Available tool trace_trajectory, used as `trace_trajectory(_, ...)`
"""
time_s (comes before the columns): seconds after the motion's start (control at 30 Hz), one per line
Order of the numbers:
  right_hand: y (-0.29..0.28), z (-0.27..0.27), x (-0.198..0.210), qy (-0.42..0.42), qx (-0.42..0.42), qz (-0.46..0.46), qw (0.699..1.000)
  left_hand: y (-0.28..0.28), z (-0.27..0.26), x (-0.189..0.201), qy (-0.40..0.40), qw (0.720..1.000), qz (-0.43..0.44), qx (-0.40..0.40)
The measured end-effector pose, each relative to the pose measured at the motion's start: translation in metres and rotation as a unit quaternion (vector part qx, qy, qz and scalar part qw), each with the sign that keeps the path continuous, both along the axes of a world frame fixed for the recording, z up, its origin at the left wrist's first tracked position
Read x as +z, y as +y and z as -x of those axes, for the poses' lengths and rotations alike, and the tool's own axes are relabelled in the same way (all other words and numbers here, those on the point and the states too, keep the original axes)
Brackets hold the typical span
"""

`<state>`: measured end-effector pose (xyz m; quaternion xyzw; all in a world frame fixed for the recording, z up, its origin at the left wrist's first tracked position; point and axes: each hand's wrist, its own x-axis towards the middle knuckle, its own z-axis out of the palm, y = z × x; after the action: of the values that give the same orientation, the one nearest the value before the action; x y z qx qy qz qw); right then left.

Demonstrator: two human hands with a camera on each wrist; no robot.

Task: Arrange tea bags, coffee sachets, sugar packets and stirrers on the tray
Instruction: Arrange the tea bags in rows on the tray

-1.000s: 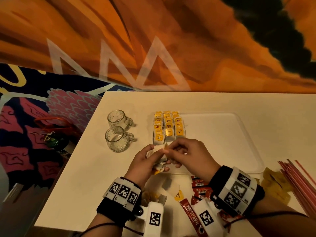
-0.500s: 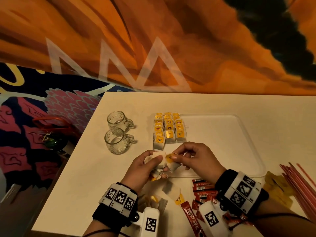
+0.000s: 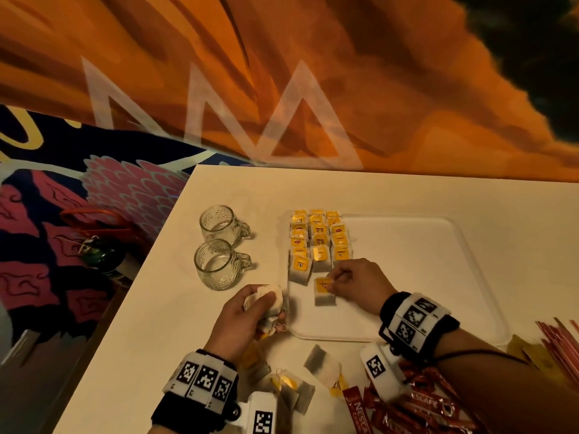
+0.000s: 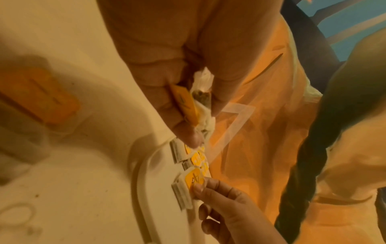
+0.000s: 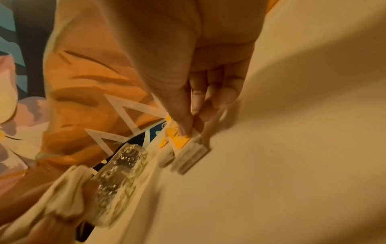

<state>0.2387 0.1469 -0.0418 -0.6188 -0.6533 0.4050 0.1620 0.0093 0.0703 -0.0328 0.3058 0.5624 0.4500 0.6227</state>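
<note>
A white tray [image 3: 438, 277] lies on the table with three rows of yellow-tagged tea bags [image 3: 319, 239] in its left part. My right hand [image 3: 351, 280] pinches the yellow tag of one tea bag [image 3: 324, 292] that lies on the tray just below the middle row; in the right wrist view the thumb presses on that tea bag [image 5: 183, 145]. My left hand [image 3: 253, 311] grips a bunch of tea bags [image 3: 266, 300] just left of the tray's edge, and the left wrist view shows the bunch [image 4: 196, 105] between its fingers.
Two glass mugs [image 3: 219, 245] stand left of the tray. Loose tea bags [image 3: 294, 386] and red coffee sachets [image 3: 416, 405] lie near the table's front edge. Red stirrers [image 3: 560, 339] and yellow packets [image 3: 529, 352] sit at the right. The tray's right part is bare.
My right hand has drawn one tea bag away from the bunch and carried it right and forward onto the tray. My left hand has shifted slightly left with the remaining bags.
</note>
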Motion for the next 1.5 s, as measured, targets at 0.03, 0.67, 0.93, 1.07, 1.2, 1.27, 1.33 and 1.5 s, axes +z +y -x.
trace_trajectory(0.03, 0.008, 0.001, -0.001, -0.011, -0.008, -0.008, 1.000, 0.003, 0.001, -0.002, 0.001, 1.000, 0.001, 0.002)
trace_trajectory(0.67, 0.027, 0.020, 0.011, -0.107, 0.089, -0.115, 0.984, 0.018, -0.008, -0.002, -0.048, 0.998, 0.021, 0.019)
trace_trajectory(0.93, 0.020, 0.031, 0.010, -0.182, 0.116, -0.090, 0.972, 0.015, -0.009, 0.003, -0.074, 0.997, 0.016, 0.026)
trace_trajectory(1.07, 0.021, 0.032, 0.014, -0.162, 0.118, -0.100, 0.975, 0.015, -0.009, 0.003, -0.077, 0.997, 0.019, 0.025)
trace_trajectory(1.2, 0.025, 0.023, 0.019, -0.138, 0.094, -0.100, 0.981, 0.014, -0.007, -0.001, -0.065, 0.997, 0.025, 0.028)
trace_trajectory(1.27, 0.025, 0.016, 0.021, -0.146, 0.079, -0.097, 0.981, 0.015, -0.007, -0.001, -0.062, 0.997, 0.026, 0.029)
trace_trajectory(1.33, 0.023, 0.010, 0.020, -0.172, 0.074, -0.086, 0.979, 0.015, -0.007, -0.001, -0.060, 0.997, 0.026, 0.027)
trace_trajectory(1.5, 0.022, 0.005, 0.013, -0.196, 0.077, -0.070, 0.975, 0.018, -0.011, -0.001, -0.058, 0.998, 0.033, 0.020)
